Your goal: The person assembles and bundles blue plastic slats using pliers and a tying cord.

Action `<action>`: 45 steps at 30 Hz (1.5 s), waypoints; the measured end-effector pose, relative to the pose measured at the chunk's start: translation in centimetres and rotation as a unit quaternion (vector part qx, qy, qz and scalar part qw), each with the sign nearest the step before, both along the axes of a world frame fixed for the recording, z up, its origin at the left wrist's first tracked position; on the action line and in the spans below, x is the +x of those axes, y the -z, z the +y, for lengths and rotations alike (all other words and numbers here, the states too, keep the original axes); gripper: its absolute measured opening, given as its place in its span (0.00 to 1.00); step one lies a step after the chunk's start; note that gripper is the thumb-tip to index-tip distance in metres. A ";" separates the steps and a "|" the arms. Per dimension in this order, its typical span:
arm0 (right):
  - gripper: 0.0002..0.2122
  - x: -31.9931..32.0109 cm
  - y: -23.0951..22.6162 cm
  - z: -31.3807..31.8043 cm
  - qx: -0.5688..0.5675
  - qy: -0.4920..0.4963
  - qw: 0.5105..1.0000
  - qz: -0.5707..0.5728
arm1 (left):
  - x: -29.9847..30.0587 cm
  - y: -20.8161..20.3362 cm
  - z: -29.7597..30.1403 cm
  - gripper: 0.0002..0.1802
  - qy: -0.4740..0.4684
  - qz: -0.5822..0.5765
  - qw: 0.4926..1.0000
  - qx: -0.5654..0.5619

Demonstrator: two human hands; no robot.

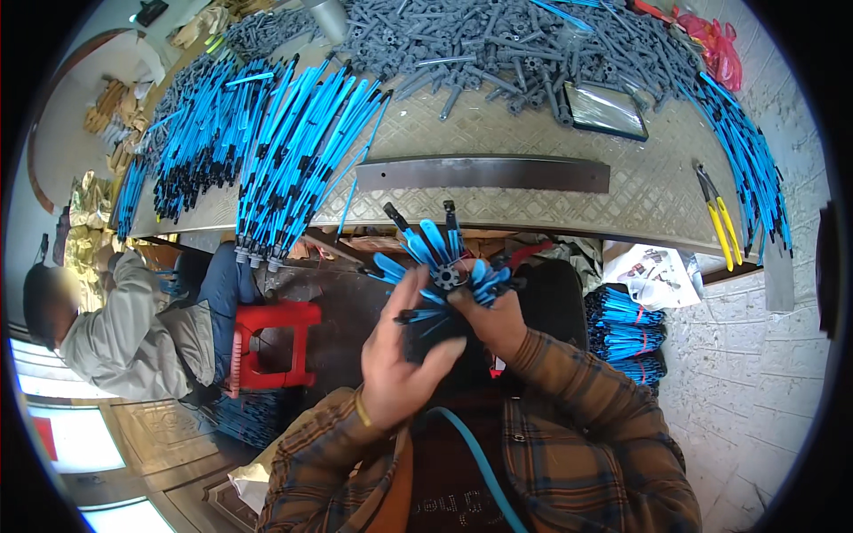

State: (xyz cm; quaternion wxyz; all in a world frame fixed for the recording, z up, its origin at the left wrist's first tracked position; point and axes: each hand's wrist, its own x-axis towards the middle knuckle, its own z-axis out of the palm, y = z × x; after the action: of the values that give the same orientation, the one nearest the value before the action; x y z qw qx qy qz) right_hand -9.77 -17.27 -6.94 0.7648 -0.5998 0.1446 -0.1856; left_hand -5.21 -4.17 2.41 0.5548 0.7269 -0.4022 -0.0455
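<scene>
In front of my chest is a grey notched hub (447, 276) ringed by flat blue strips (433, 236) with black ends, which fan outward. My right hand (499, 322) is closed on this hub-and-strip piece from the right, its thumb at the hub's lower edge. Left of it, my left hand (391, 369) has its fingers stretched up and its thumb apart. Those fingertips are beside the hub and strips; whether they touch is unclear. The underside of the piece is hidden.
A patterned table (657, 195) carries a dark metal bar (484, 174), a heap of grey plastic parts (498, 44), blue strip bundles (306, 160) and yellow-handled pliers (721, 222). Leftward, a person (133, 324) sits by a red stool (271, 346). Tied bundles (626, 338) stand right, below the table.
</scene>
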 end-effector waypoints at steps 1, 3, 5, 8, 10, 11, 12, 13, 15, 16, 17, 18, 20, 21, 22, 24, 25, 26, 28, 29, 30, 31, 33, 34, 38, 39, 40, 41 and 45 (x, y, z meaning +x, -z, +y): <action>0.17 0.3 0.5 0.7 -0.003 0.012 1.000 -0.013 | 0.2 0.9 -0.3 0.31 -0.011 0.044 0.999 0.002; 0.17 0.2 0.7 1.3 -0.006 0.024 0.999 -0.025 | 0.6 1.9 -0.8 0.29 -0.027 0.133 0.991 0.005; 0.18 -0.2 0.7 1.5 -0.024 0.038 0.999 -0.025 | 1.1 1.9 -1.0 0.27 -0.026 0.091 0.995 0.027; 0.19 -0.9 0.8 1.9 -0.059 0.033 0.997 -0.036 | 1.5 1.9 -0.7 0.24 -0.028 0.008 0.997 0.065; 0.20 -1.6 0.9 1.9 -0.105 0.011 0.993 -0.060 | 1.5 1.7 -0.6 0.22 0.008 0.018 0.999 0.041; 0.20 -1.9 1.1 1.9 -0.106 0.010 0.993 -0.059 | 1.5 1.6 -0.5 0.21 0.026 0.023 0.999 0.028; 0.21 -2.0 1.1 1.9 -0.109 0.000 0.992 -0.063 | 1.6 1.5 -0.5 0.21 0.025 0.024 0.999 0.027; 0.22 -2.2 1.2 1.9 -0.112 -0.010 0.991 -0.066 | 1.7 1.4 -0.5 0.21 0.042 0.028 0.998 0.025; 0.23 -2.8 1.0 1.3 -0.116 -0.019 0.991 -0.068 | 2.1 1.3 -0.5 0.20 0.078 0.035 0.996 0.021; 0.23 -3.0 -0.5 0.6 -0.172 -0.063 0.980 -0.072 | 2.5 1.3 -0.1 0.20 0.073 0.036 0.996 0.021; 0.23 -3.2 -2.1 -0.1 -0.227 -0.106 0.965 -0.076 | 3.0 1.4 0.4 0.20 0.097 0.036 0.994 0.029; 0.22 -3.6 -2.7 -0.7 -0.283 -0.144 0.945 -0.078 | 3.5 1.5 0.6 0.20 0.127 0.037 0.991 0.035; 0.20 -4.6 -2.4 -1.0 -0.108 -0.158 0.980 -0.050 | 3.9 1.6 0.7 0.20 0.156 0.039 0.986 0.039; 0.18 -5.2 -2.1 -1.2 0.072 -0.166 0.983 -0.021 | 4.0 1.8 0.7 0.20 0.178 0.033 0.983 0.042; 0.16 -5.7 -1.9 -1.4 0.249 -0.168 0.954 0.008 | 4.1 1.9 0.6 0.20 0.200 0.026 0.979 0.045; 0.14 -5.9 -2.1 -3.0 0.109 -0.199 0.974 0.012 | 4.1 1.8 0.5 0.19 0.221 0.020 0.974 0.046; 0.11 -5.7 -2.4 -4.0 -0.033 -0.226 0.974 0.013 | 4.1 1.9 0.4 0.20 0.230 0.013 0.972 0.048; 0.09 -5.5 -2.5 -4.6 -0.173 -0.247 0.953 0.014 | 4.2 2.0 0.2 0.20 0.240 0.006 0.969 0.050; 0.08 -4.9 -3.2 -5.0 -0.219 -0.251 0.943 -0.023 | 4.2 2.0 -0.1 0.21 0.250 -0.002 0.967 0.053; 0.07 -4.6 -3.5 -5.1 -0.264 -0.255 0.928 -0.060 | 4.3 1.8 -0.2 0.21 0.248 -0.001 0.967 0.063; 0.06 -4.4 -3.7 -5.0 -0.309 -0.258 0.910 -0.097 | 4.3 1.6 -0.3 0.21 0.245 0.000 0.967 0.073; 0.06 -4.5 -3.6 -4.7 -0.309 -0.257 0.911 -0.097 | 4.2 1.5 -0.4 0.21 0.242 0.002 0.967 0.082; 0.06 -4.9 -3.0 -3.7 -0.346 -0.185 0.918 -0.065 | 3.7 1.5 -0.6 0.21 0.225 0.024 0.970 0.085; 0.05 -5.1 -2.9 -3.2 -0.363 -0.149 0.918 -0.050 | 3.4 1.5 -0.7 0.21 0.205 0.047 0.974 0.088; 0.05 -5.2 -3.5 -1.3 -0.348 -0.052 0.936 -0.033 | 3.4 1.6 -1.2 0.21 0.171 0.005 0.981 0.093; 0.05 -5.1 -3.6 -1.2 -0.347 -0.051 0.936 -0.034 | 3.5 1.6 -1.3 0.21 0.162 -0.027 0.982 0.093; 0.05 -5.0 -3.7 -1.2 -0.342 -0.050 0.938 -0.038 | 3.6 1.4 -1.3 0.21 0.163 -0.027 0.982 0.093; 0.04 -4.9 -3.7 -1.2 -0.337 -0.049 0.939 -0.041 | 3.8 1.0 -1.3 0.21 0.178 -0.038 0.980 0.082; 0.04 -4.9 -4.2 -1.1 -0.323 -0.059 0.944 -0.033 | 4.0 0.5 -1.4 0.19 0.206 -0.044 0.976 0.059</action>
State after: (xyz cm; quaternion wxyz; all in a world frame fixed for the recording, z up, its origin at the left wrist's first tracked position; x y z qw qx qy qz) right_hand -14.65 -18.42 -2.79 0.5440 -0.8155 0.0158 -0.1969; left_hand -1.19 -5.54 1.88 0.4715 0.6610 -0.5639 -0.1507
